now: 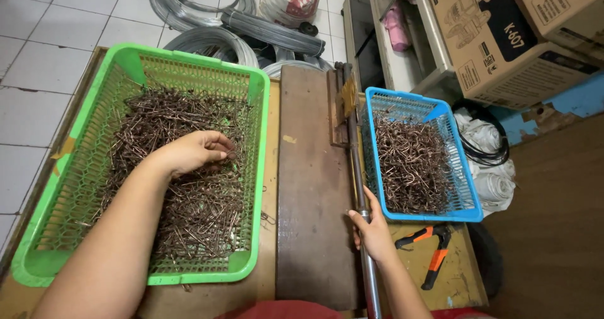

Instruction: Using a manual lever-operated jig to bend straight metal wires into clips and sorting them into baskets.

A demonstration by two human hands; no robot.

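- Rust-brown bent wire pieces (189, 187) fill the green basket (38, 256), and the left hand (192, 152) lies on top of the heap with its fingers curled down into the wires — whether a piece is actually pinched between them cannot be told.
- Around the left hand the basket's mesh walls stand well clear; the near-left corner of the basket floor, behind the forearm, shows bare mesh.
- Right hand (375, 231) is closed around a long metal lever bar (360, 187), thumb towards the left hand, the bar running away from the body along the right edge of a dark wooden board (311, 193).
- That board lies flat between the two hands, its top bare — the widest open strip on the surface (270, 143).
- Just right of the right hand, touching distance from the bar, sits a blue basket (469, 215) holding more hooked wire pieces (412, 165).
- Near the right wrist, on the body side of the blue basket, orange-and-black pliers (434, 250) lie at the surface's edge.
- Beyond both hands, past the far edge, coils of grey wire (207, 42) rest on the white tiled floor (38, 67); cardboard boxes (503, 36) stand further right.
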